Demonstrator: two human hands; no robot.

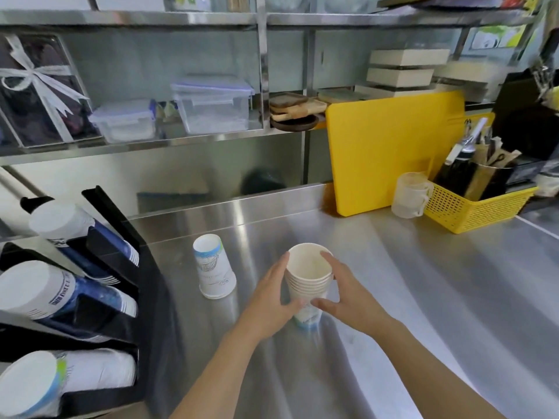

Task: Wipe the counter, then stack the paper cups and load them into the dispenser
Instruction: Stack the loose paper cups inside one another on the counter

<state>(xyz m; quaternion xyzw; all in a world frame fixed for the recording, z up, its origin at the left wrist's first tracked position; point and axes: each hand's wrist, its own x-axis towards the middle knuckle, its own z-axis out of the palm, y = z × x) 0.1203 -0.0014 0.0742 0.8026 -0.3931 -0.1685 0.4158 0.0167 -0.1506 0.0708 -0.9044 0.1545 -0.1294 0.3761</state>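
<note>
Both hands wrap the stack (308,279) mid-desk (423,282), mouth up: left hand (269,300) and right hand (344,291) each have a half-closed grip on opposite sides, probably squaring up the nested rims so it slides into the dispenser (99,267) at the left. One lone cup (214,270) sits upside down just left of the stack, not nested yet. Dispenser slots already hold cups lying on their sides, bottoms facing out. Blue-green print on the cups is too blurry to read.
</note>
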